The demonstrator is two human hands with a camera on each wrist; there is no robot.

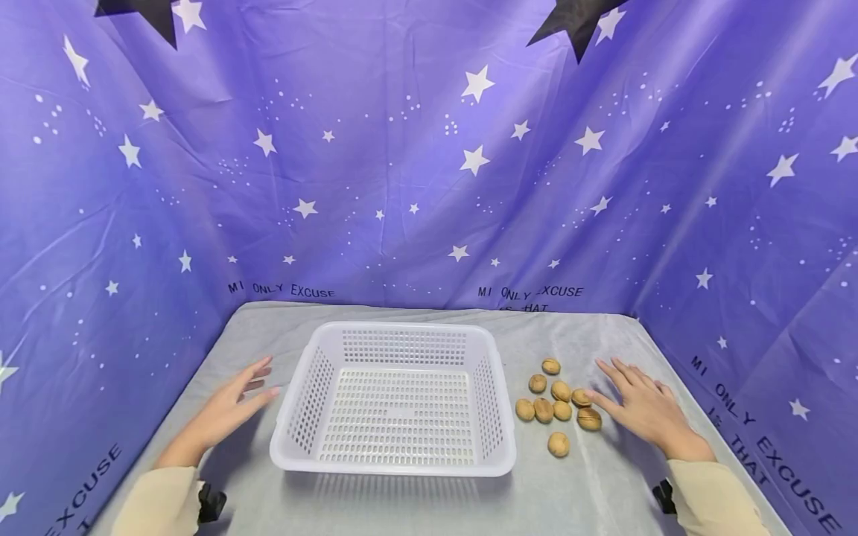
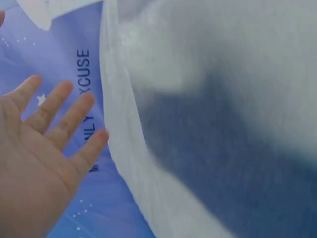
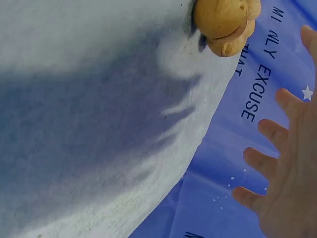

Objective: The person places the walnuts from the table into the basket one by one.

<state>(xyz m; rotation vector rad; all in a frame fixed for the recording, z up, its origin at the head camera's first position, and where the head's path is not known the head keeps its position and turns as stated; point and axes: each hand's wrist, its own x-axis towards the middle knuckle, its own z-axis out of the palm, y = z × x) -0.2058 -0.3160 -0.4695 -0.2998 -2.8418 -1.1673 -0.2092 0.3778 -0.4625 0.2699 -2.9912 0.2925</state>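
Looking down from the head view, I judged the work to be at its very start: the white basket point(image 1: 395, 402) stood hollow at the middle of the worktop point(image 1: 590, 491), nothing inside it, and the walnuts point(image 1: 555, 406) lay loose in a small cluster just beside its right wall, toward the right edge of the worktop. One walnut sat a little apart from the rest, nearer the front edge.

My right hand point(image 1: 643, 406) was spread flat, fingers straight and fanned, hovering low over the worktop with its fingertips point(image 1: 593, 394) at the right side of the cluster; whether they actually touched a shell I could not tell. It grasped nothing. The right wrist view showed the same spread fingers point(image 3: 270, 131) against the purple starred backdrop point(image 3: 218, 198), with a couple of walnuts at the top edge, apart from the palm.

My left hand point(image 1: 231, 409) was likewise released, fingers straight, near the basket's left wall but not on it, holding nothing.

I reckoned the next move called for the right fingers to curl round one walnut, most easily the nearest at the cluster's right side, without scattering its neighbours, while the left hand might steady the light basket.
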